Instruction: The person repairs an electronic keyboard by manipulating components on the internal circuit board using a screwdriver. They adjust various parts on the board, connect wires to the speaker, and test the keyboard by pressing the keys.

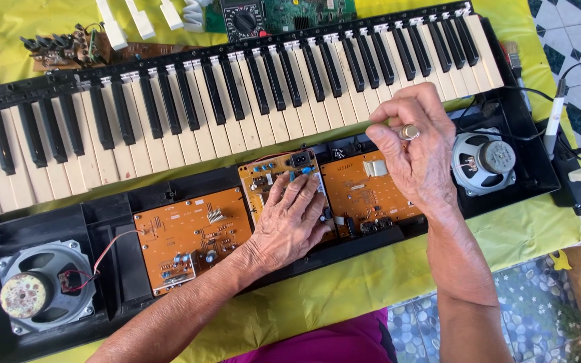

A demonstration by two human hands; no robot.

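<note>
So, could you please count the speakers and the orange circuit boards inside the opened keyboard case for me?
Speakers: 2, one at the left end and one at the right end.
Orange circuit boards: 3, left, middle under the left hand, and right below the right hand.
Total: 5.

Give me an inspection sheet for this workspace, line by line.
Surface: yellow cloth over a table.
Job's things: opened keyboard; three orange circuit boards, the middle board under the left hand; two speakers, left speaker, right speaker.
Clutter: loose white keys, meter, green board.
Grips: left hand flat on the middle board; right hand raised, fingers pinched.
Cables: red wire to the left speaker; black lead at right.
Surroundings: tiled floor.
</note>
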